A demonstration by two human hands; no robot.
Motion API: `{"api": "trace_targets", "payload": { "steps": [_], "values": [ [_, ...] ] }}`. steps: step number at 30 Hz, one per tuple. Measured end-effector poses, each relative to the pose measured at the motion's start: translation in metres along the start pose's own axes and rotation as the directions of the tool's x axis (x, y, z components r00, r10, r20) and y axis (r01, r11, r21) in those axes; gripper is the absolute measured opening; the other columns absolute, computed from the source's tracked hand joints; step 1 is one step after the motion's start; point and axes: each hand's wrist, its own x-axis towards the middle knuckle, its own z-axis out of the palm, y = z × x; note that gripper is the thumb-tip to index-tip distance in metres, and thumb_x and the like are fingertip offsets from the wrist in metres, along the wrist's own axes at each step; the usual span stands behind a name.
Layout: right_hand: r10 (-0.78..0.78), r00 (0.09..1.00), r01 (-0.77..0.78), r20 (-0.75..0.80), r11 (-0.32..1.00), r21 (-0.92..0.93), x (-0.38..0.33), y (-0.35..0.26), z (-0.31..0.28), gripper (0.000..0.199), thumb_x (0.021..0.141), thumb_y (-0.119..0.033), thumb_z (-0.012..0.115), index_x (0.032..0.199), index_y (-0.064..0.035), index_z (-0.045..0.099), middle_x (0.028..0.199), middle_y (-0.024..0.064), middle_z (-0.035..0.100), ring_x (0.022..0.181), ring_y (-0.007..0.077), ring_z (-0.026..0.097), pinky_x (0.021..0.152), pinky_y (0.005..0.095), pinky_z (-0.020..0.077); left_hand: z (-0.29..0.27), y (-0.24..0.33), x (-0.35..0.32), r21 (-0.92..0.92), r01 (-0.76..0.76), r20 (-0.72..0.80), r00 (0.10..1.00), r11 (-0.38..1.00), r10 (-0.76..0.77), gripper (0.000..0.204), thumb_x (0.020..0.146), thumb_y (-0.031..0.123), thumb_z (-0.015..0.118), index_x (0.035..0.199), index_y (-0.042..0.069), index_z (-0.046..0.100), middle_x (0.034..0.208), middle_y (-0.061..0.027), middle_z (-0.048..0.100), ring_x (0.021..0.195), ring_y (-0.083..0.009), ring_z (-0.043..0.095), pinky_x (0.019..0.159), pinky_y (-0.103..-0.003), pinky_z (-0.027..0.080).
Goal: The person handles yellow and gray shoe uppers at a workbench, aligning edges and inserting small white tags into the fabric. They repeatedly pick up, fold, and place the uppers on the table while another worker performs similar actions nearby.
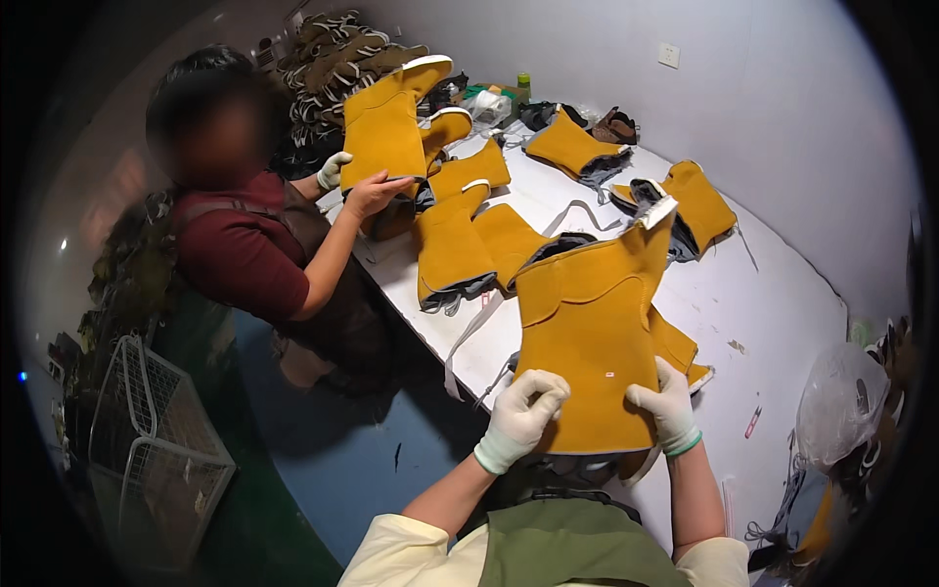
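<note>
In front of me is a yellow boot [587,342] with a tall, wide shaft, a curved seam and a white edge at the toe. My right hand [671,406], in a white glove, grips the shaft's right edge with the thumb on the front. Also gloved, my left hand [525,416] is at the shaft's lower left, thumb and fingertips pinched together before the yellow surface. Whatever is in that pinch is too small to make out. A small pale mark [609,374] shows on the shaft. Partly hidden behind the boot lies another yellow piece [675,344].
Several yellow boots [455,249] lie on the white table [782,323]. Across at the left, a co-worker [245,235] holds up another boot [384,137]. A small red cutter [753,423] lies right of me, near a clear plastic bag [839,406]. A wire basket [161,460] stands lower left.
</note>
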Motion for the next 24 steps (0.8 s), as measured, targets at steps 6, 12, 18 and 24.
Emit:
{"api": "trace_targets", "payload": {
  "steps": [6,12,18,24],
  "values": [
    [-0.012,0.999,0.014,-0.038,0.999,0.041,0.004,-0.003,-0.002,0.045,0.075,-0.001,0.067,0.119,0.0057,0.058,0.104,0.006,0.065,0.085,0.0113,0.06,0.077,0.0243,0.0492,-0.031,0.007,-0.015,-0.054,0.113,-0.301,0.946,0.992,-0.124,0.007,0.094,0.004,0.061,0.1,0.001,0.061,0.073,-0.0018,0.058,0.054,-0.0051,0.047,0.049,-0.018,0.039],
    [0.01,1.0,-0.008,-0.024,0.997,0.076,0.008,0.0,-0.003,0.042,0.076,-0.002,0.067,0.116,0.0055,0.058,0.097,0.0043,0.064,0.077,0.0097,0.058,0.069,0.0228,0.0472,-0.074,0.01,-0.018,-0.347,0.06,-0.248,0.957,0.936,-0.153,0.049,0.086,-0.006,0.051,0.134,-0.002,0.047,0.072,-0.0028,0.05,0.06,-0.0093,0.047,0.06,-0.025,0.046],
    [0.013,1.0,-0.013,-0.001,0.998,0.068,0.014,0.002,-0.001,0.041,0.077,-0.003,0.068,0.116,0.0056,0.058,0.096,0.0037,0.064,0.076,0.0092,0.057,0.07,0.0228,0.0467,-0.081,0.006,-0.027,-0.522,0.068,-0.148,0.974,0.85,-0.169,0.055,0.086,-0.006,0.05,0.139,0.008,0.046,0.079,-0.0035,0.051,0.066,-0.0106,0.048,0.069,-0.029,0.047],
    [0.026,0.999,-0.026,0.026,1.0,0.015,0.028,-0.004,-0.02,0.042,0.078,-0.005,0.067,0.118,0.0062,0.058,0.097,0.0033,0.064,0.076,0.0086,0.057,0.07,0.0224,0.0465,-0.078,0.007,-0.032,-0.497,0.128,-0.13,0.967,0.858,-0.22,0.052,0.086,-0.006,0.051,0.137,0.006,0.048,0.087,-0.0067,0.058,0.07,-0.0118,0.053,0.071,-0.029,0.049]
  ]
}}
